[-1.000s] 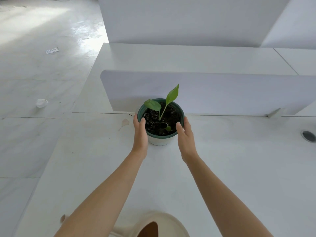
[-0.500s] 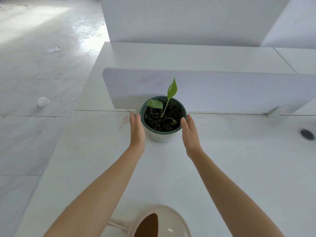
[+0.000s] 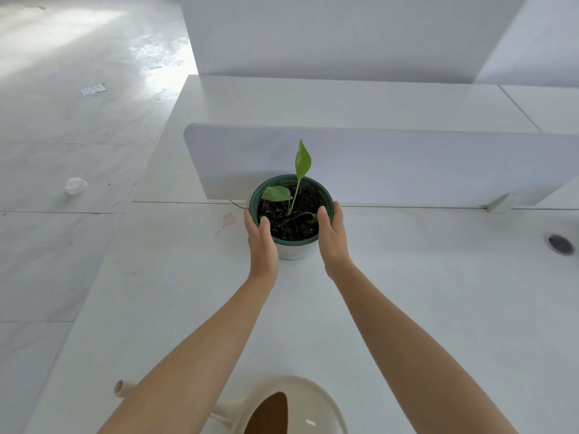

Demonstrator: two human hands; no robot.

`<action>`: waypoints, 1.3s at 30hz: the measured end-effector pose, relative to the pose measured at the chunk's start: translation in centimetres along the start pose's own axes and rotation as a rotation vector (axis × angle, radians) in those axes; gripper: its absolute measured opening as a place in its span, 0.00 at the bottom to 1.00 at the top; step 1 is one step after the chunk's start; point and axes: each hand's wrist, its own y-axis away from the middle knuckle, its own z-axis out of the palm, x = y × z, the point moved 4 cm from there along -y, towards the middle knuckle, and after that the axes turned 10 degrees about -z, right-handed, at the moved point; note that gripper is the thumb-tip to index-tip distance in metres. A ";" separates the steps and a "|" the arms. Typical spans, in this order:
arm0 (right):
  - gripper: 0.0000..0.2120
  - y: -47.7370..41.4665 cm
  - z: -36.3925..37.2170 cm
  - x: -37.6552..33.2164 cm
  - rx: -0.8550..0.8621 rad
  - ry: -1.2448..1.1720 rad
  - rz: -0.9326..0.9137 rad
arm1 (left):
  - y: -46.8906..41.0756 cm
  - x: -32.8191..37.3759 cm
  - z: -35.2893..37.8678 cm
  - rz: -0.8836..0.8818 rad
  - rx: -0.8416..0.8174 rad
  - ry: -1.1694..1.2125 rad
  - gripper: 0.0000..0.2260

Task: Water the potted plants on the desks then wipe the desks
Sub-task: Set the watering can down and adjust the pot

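Observation:
A small green-leaved plant grows in dark soil in a green-rimmed white pot [image 3: 293,250]. The pot stands on the white desk [image 3: 188,292], close to the low divider panel. My left hand [image 3: 261,245] grips the pot's left side, with the thumb lying over the rim. On the pot's right side my right hand [image 3: 332,238] holds it the same way. At the bottom of the view a cream watering can [image 3: 313,402] sits on the desk between my forearms, its spout [image 3: 120,386] pointing left.
The white divider panel [image 3: 407,164] runs across just behind the pot, with another desk beyond it. A round cable hole [image 3: 559,244] is at the right. A brownish stain [image 3: 228,219] marks the desk left of the pot. The desk's left edge drops to tiled floor, where a small cup [image 3: 75,185] lies.
Half a second ago my hands stood slightly off the pot's sides; now both have closed on it with thumbs over the rim. The pot sits nearer the divider than a second ago.

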 end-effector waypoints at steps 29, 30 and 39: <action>0.16 19.0 -4.2 -2.6 -0.075 0.396 -0.146 | 20.1 0.2 -21.8 0.244 0.594 0.255 0.13; 0.14 20.0 -4.6 -2.3 -0.067 0.388 -0.148 | 20.4 -0.8 -22.1 0.224 0.599 0.259 0.13; 0.10 27.5 -6.8 1.9 0.006 0.225 -0.045 | 21.1 -7.2 -20.8 -0.017 0.434 0.221 0.14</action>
